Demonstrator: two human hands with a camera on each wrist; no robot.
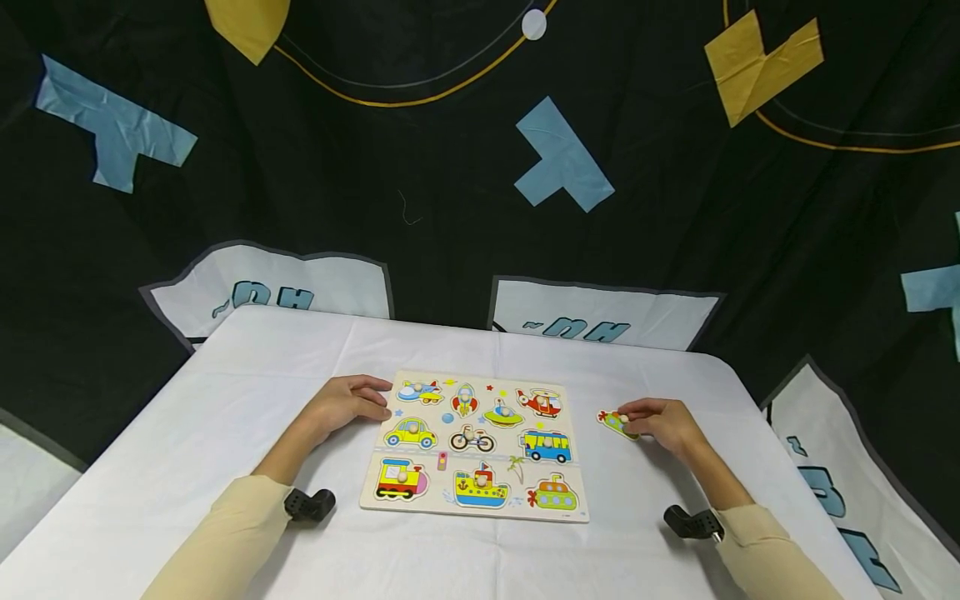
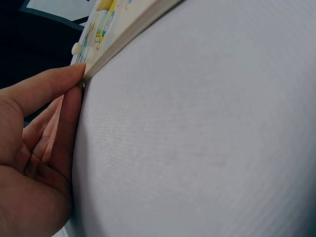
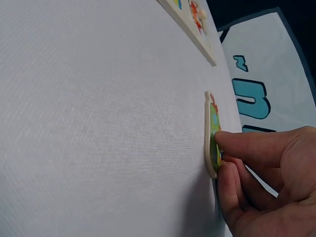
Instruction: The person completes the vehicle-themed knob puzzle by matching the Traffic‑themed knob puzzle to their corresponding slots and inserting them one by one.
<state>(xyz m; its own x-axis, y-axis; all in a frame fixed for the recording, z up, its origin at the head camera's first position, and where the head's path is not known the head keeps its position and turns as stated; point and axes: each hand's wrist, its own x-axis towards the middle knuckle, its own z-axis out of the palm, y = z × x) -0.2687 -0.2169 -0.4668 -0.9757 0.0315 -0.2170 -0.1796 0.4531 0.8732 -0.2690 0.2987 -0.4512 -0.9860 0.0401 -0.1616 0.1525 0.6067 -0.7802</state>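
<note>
A wooden peg puzzle board point(image 1: 517, 513) with pictures of vehicles lies flat on the white table. At its upper left edge, my left hand point(image 1: 341, 407) pinches the board, the thumb on the edge in the left wrist view and a finger just beneath. To the right of the board, my right hand point(image 1: 667, 423) holds a green submarine puzzle piece point(image 1: 610, 422) with a red propeller. Thumb and fingers grip its knob side in the right wrist view, where the piece point(image 3: 213, 116) sits close over the cloth, its wooden rim facing the camera.
The board bears other knobbed pictures, among them a car point(image 1: 409, 433), a bus point(image 1: 546, 447) and a boat point(image 1: 481, 489). A printed submarine point(image 1: 552, 496) shows at its lower right. Behind the white table point(image 1: 465, 567) hangs a black cloth point(image 1: 450, 250) with blue and yellow shapes.
</note>
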